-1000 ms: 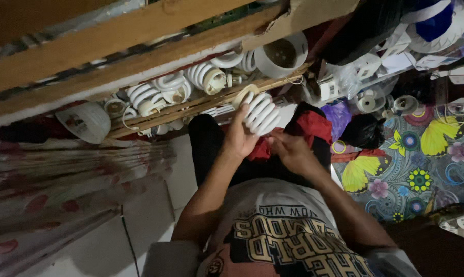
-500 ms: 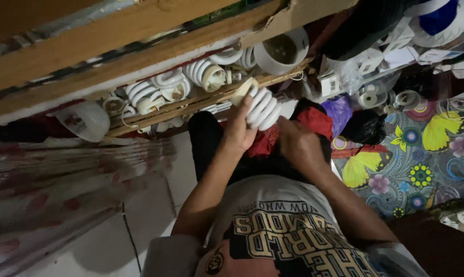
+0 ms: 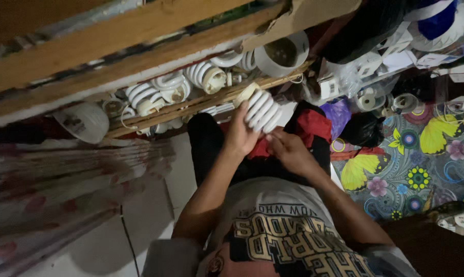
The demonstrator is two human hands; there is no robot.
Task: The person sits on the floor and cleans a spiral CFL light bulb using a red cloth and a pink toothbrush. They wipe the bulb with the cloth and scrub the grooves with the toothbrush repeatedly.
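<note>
Dim, cluttered workspace, camera looking down over the person's lap: left hand (image 3: 240,134) wraps around a white spiral bulb (image 3: 262,109), raised above the lap just before a wooden rack (image 3: 191,105), while right hand (image 3: 289,150) sits just below the bulb, fingers curled at its lower end; whether it touches, cannot tell. Bulb judged light, its glass coils fragile and slippery; safest grip is the base, not the coils. More spiral bulbs (image 3: 157,91) lie in the rack; floral cloth (image 3: 426,154) lies beyond.
</note>
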